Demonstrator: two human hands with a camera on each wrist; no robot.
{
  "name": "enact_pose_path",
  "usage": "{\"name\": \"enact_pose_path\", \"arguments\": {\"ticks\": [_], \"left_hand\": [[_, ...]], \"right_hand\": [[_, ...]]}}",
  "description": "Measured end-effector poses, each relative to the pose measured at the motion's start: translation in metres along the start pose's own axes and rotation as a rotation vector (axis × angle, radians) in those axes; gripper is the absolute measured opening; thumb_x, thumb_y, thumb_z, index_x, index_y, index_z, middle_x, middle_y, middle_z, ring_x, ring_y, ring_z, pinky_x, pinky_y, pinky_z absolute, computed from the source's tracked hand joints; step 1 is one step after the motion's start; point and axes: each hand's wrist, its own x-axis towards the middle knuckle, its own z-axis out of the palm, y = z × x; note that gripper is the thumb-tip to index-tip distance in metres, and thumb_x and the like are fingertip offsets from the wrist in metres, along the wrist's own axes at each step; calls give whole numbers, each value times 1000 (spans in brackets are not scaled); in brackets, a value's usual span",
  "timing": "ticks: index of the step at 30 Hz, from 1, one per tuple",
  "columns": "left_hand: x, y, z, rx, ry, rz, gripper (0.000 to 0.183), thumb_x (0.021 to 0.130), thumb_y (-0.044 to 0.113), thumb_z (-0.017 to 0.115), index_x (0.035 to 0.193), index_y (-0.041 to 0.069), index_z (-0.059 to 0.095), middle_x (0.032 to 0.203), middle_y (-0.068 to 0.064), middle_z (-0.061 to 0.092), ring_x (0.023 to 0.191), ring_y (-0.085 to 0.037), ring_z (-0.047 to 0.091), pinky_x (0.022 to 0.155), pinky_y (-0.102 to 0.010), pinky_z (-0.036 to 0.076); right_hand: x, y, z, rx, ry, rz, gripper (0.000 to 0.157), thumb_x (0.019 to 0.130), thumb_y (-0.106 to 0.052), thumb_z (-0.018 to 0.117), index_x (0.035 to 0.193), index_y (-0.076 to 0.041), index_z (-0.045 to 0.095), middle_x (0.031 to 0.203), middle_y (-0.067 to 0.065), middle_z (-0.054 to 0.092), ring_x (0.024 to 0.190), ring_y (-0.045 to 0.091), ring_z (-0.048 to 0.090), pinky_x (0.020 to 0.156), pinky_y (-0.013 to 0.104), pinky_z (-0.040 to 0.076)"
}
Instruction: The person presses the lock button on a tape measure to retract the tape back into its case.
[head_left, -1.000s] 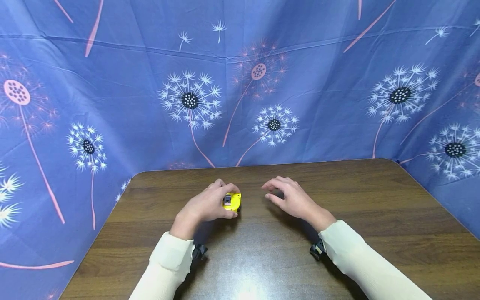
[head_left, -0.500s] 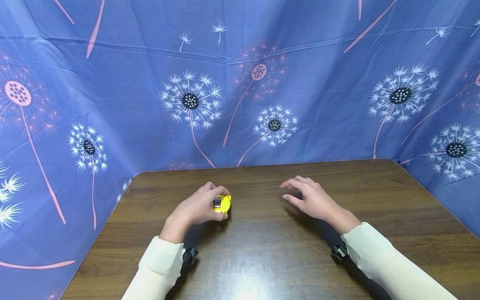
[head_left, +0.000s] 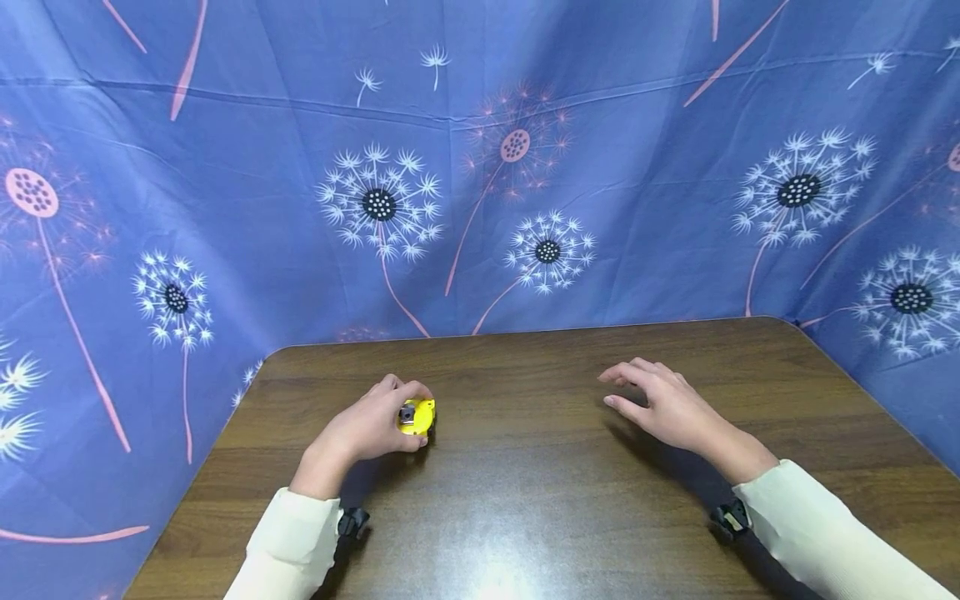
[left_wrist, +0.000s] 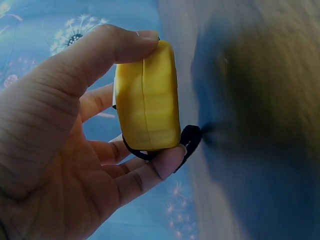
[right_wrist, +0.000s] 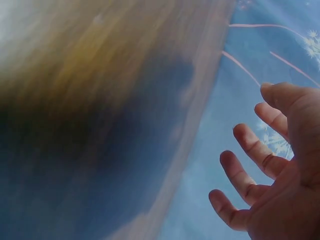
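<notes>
My left hand (head_left: 366, 429) grips a yellow tape measure (head_left: 422, 417) at the left of the table in the head view. The left wrist view shows the thumb across one end of the tape measure (left_wrist: 150, 100) and the fingers at the other. A black strap (left_wrist: 190, 137) loops from the tape measure beside the fingertips. Over the right part of the table, my right hand (head_left: 667, 406) holds nothing, its fingers loosely bent. In the right wrist view that hand (right_wrist: 280, 175) has its fingers spread apart.
Both hands are over a brown wood-grain table (head_left: 525, 483) with rounded far corners. Behind it hangs a blue cloth (head_left: 637, 167) printed with dandelions, which also runs along both sides. A small black device (head_left: 352, 522) sits at the left wrist, another black device (head_left: 731, 518) at the right.
My left hand has moved left and slightly toward me with the tape measure in it. My right hand has moved right, so the hands are farther apart.
</notes>
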Motion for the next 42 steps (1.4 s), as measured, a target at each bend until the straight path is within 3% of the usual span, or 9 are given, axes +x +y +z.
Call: {"name": "enact_pose_path", "arguments": {"ticks": [10, 21, 31, 42], "left_hand": [[-10, -11, -2, 9, -9, -32, 55, 76, 22, 90, 124, 22, 62, 107, -6, 52, 92, -21, 50, 80, -42, 46], [-16, -19, -1, 15, -26, -54, 54, 77, 23, 91, 122, 22, 60, 105, -4, 51, 91, -20, 49, 78, -41, 47], [-19, -21, -1, -31, -15, -49, 58, 75, 21, 94, 119, 20, 57, 108, -7, 51, 90, -20, 49, 78, -41, 47], [-20, -21, 1, -53, -37, -90, 61, 74, 18, 95, 121, 21, 57, 107, -8, 50, 91, -22, 52, 79, -43, 49]], "right_hand": [[-24, 20, -13, -41, 81, -22, 30, 92, -18, 79, 121, -22, 70, 107, 1, 69, 97, 30, 66, 72, 49, 49], [-41, 37, -26, -66, 113, -16, 30, 91, -13, 79, 119, -17, 70, 107, 3, 71, 96, 25, 68, 76, 49, 53], [-48, 50, -33, -93, 127, -11, 30, 90, -13, 80, 119, -13, 70, 106, 3, 71, 94, 24, 67, 76, 47, 54], [-52, 56, -35, -96, 124, 1, 29, 91, -14, 80, 118, -15, 70, 106, 3, 71, 94, 24, 68, 76, 48, 55]]}}
